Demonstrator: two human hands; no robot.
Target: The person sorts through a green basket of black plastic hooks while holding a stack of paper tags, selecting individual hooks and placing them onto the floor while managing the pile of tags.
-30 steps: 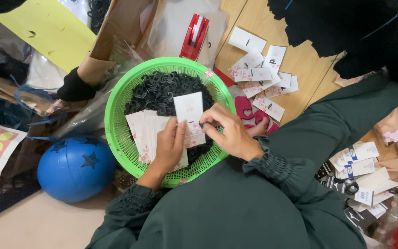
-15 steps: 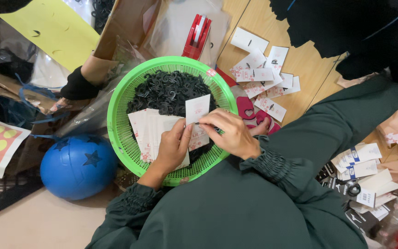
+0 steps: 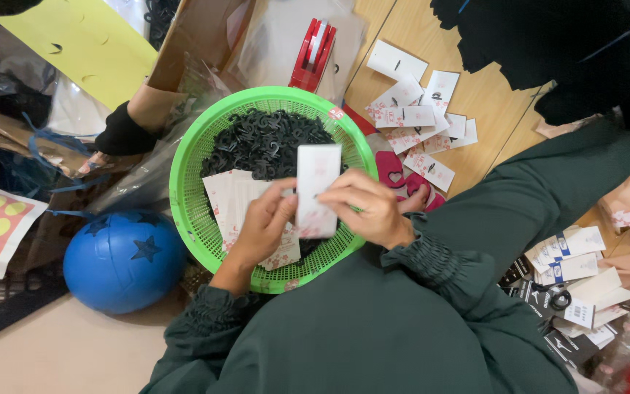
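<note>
Near: left hand [image 3: 260, 226] and right hand [image 3: 364, 208] both pinched one white card [image 3: 317, 191], fingers pressed on its edges. Vs. half a sec. earlier, card had been raised and turned upright, i.e. pulled apart from the card stack [image 3: 240, 208]. Card: pale, rectangular, faint pink print. It was over the green basket [image 3: 191, 211], above black hooks [image 3: 260, 138]. Far: loose cards [image 3: 413, 120] on wood floor.
</note>
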